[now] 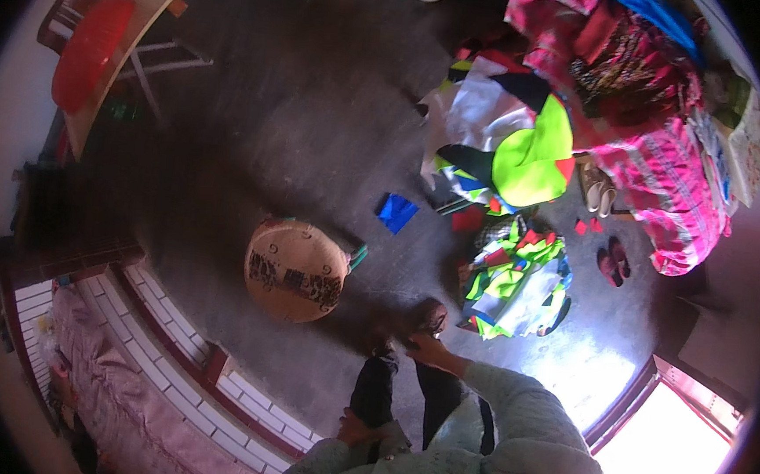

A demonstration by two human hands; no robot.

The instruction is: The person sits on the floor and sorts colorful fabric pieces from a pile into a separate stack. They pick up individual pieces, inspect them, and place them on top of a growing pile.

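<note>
On the grey floor (256, 123) I see a neon-yellow, white and black cloth heap (530, 164) ahead, then a round patterned stool (273, 284). My dark trousers (374, 391) are below centre: left hand (356, 428) on one leg, right hand (432, 352) near the brown shoe (432, 317); I cannot tell either grip.

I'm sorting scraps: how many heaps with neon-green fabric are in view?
2: the farther heap beside the pink cover, the nearer heap below that one in view. Others may be hidden.

Dark grey floor (316, 136), blue scrap (397, 213), round tan stool (296, 271), red scraps (581, 227), reddish slippers (609, 267)
</note>
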